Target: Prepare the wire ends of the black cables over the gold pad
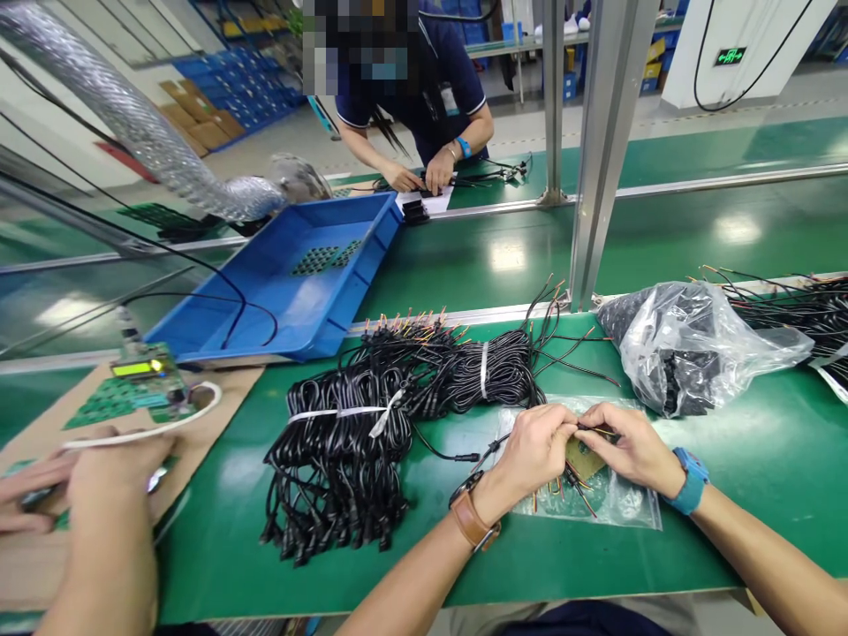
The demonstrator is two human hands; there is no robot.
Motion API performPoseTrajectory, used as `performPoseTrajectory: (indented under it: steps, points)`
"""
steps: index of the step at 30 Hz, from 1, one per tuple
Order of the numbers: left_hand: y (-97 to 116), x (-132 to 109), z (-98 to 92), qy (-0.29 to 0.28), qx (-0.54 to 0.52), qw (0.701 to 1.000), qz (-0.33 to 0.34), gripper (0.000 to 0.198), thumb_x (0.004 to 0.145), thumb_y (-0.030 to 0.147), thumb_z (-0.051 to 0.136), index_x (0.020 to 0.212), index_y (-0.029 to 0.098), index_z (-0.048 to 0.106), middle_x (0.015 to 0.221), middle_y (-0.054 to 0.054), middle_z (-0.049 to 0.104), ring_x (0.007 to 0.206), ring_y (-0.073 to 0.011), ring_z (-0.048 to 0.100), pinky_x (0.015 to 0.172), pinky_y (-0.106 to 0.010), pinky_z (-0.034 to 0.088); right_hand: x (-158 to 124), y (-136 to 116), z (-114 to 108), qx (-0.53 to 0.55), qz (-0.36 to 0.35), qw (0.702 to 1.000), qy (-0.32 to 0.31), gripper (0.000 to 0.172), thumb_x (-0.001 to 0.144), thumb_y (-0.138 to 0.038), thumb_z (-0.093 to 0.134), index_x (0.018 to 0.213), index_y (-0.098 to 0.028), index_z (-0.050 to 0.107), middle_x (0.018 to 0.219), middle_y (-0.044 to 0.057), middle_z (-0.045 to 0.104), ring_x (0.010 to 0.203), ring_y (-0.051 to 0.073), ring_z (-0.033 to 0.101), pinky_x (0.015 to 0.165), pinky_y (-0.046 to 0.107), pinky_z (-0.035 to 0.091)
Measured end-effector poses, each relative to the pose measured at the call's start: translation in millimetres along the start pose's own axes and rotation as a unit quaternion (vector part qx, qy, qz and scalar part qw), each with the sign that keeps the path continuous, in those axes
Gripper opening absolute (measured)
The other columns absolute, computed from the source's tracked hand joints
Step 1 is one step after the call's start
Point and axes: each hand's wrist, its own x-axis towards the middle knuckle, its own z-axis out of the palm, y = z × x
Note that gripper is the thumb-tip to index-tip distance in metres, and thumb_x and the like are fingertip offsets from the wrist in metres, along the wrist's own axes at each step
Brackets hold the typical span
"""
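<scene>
My left hand (533,450) and my right hand (629,446) meet over a clear plastic sheet (619,502) on the green bench (530,565). Both are closed, pinching a thin black cable with coloured wire ends (600,431) over a small brownish circuit board (581,459). More stripped wire ends lie under my hands. Two tied bundles of black cables (344,442) lie just left of my left hand, their bare copper tips pointing away from me.
A blue plastic tray (291,283) stands at the back left. A clear bag of black parts (689,344) lies to the right, with more cables (801,309) behind. Another person's hands (86,477) work on green circuit boards (142,389) at left. A metal post (600,150) rises ahead; a person works opposite.
</scene>
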Motion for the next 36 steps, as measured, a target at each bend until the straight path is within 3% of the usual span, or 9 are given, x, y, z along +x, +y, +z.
performPoseTrajectory:
  steps: [5, 15, 19, 23, 25, 28, 29, 32, 36]
  points:
    - [2, 6, -10.3, -0.02, -0.021, 1.0, -0.002, 0.012, 0.095, 0.014, 0.054, 0.087, 0.018, 0.061, 0.085, -0.004, 0.068, 0.08, -0.0173, 0.063, 0.075, -0.028, 0.048, 1, 1, -4, 0.003, 0.005, 1.0, 0.005, 0.013, 0.098, -0.032, 0.061, 0.095, -0.02, 0.065, 0.081, 0.003, 0.071, 0.07, 0.017, 0.067, 0.064, 0.027, 0.054]
    - [-5, 0, -1.0, -0.001, -0.05, 0.999, -0.013, 0.019, 0.085, 0.007, 0.052, 0.069, 0.018, 0.055, 0.068, -0.001, 0.06, 0.065, -0.0144, 0.054, 0.063, -0.026, 0.04, -1, 3, 4, -0.008, -0.027, 1.0, -0.008, 0.015, 0.099, -0.031, 0.059, 0.09, -0.02, 0.064, 0.074, 0.003, 0.068, 0.063, 0.015, 0.062, 0.058, 0.026, 0.05]
    - [-2, 5, -7.1, -0.013, -0.058, 0.998, -0.012, 0.02, 0.087, 0.008, 0.054, 0.07, 0.018, 0.058, 0.068, 0.0, 0.061, 0.065, -0.0141, 0.055, 0.064, -0.026, 0.041, 4, 0, 5, -0.005, -0.026, 1.0, -0.008, 0.018, 0.101, -0.034, 0.057, 0.09, -0.02, 0.063, 0.075, 0.003, 0.07, 0.064, 0.016, 0.063, 0.06, 0.026, 0.052]
    - [5, 11, -24.9, -0.016, -0.053, 0.998, 0.013, 0.016, 0.091, 0.015, 0.058, 0.078, 0.018, 0.065, 0.074, -0.002, 0.068, 0.072, -0.0157, 0.059, 0.071, -0.027, 0.045, 7, -13, -15, -0.02, -0.045, 0.999, -0.004, 0.021, 0.096, -0.042, 0.065, 0.098, -0.021, 0.065, 0.082, 0.005, 0.073, 0.069, 0.018, 0.067, 0.063, 0.028, 0.055]
    - [8, 11, -34.7, -0.017, -0.047, 0.998, 0.025, 0.014, 0.092, 0.017, 0.059, 0.08, 0.019, 0.067, 0.077, -0.003, 0.07, 0.075, -0.0167, 0.061, 0.074, -0.028, 0.046, 4, -17, -37, -0.055, -0.065, 0.995, 0.051, 0.021, 0.096, -0.041, 0.065, 0.099, -0.021, 0.067, 0.082, 0.006, 0.073, 0.07, 0.02, 0.068, 0.065, 0.03, 0.056]
    - [11, 10, -45.2, -0.041, -0.041, 0.998, 0.026, 0.012, 0.091, 0.016, 0.06, 0.082, 0.019, 0.068, 0.079, -0.004, 0.071, 0.076, -0.0169, 0.062, 0.074, -0.029, 0.048, -2, -11, -75, -0.165, -0.039, 0.966, 0.195, 0.027, 0.102, -0.03, 0.051, 0.083, -0.021, 0.068, 0.076, 0.006, 0.072, 0.065, 0.02, 0.066, 0.063, 0.032, 0.053]
    - [11, 10, -47.1, -0.05, -0.039, 0.998, 0.026, 0.011, 0.09, 0.016, 0.06, 0.082, 0.019, 0.068, 0.08, -0.004, 0.072, 0.076, -0.0169, 0.062, 0.074, -0.029, 0.048, -3, -6, -86, -0.233, -0.007, 0.951, 0.203, 0.028, 0.101, -0.03, 0.051, 0.081, -0.021, 0.068, 0.073, 0.006, 0.07, 0.063, 0.02, 0.064, 0.063, 0.032, 0.052]
    - [12, 10, -50.4, -0.063, -0.026, 0.997, 0.028, 0.01, 0.09, 0.016, 0.061, 0.083, 0.019, 0.068, 0.081, -0.004, 0.072, 0.077, -0.017, 0.062, 0.075, -0.029, 0.047, -3, 13, -105, -0.414, 0.059, 0.901, 0.118, 0.026, 0.099, -0.031, 0.05, 0.09, -0.019, 0.071, 0.088, 0.01, 0.071, 0.077, 0.025, 0.065, 0.073, 0.037, 0.051]
    - [15, 10, -57.9, -0.09, -0.009, 0.994, 0.055, 0.009, 0.089, 0.016, 0.06, 0.084, 0.019, 0.066, 0.082, -0.004, 0.072, 0.077, -0.0178, 0.062, 0.076, -0.029, 0.047, 0, 24, -100, -0.521, 0.095, 0.848, 0.006, 0.025, 0.097, -0.024, 0.047, 0.09, -0.018, 0.07, 0.093, 0.012, 0.069, 0.086, 0.029, 0.062, 0.076, 0.039, 0.049]
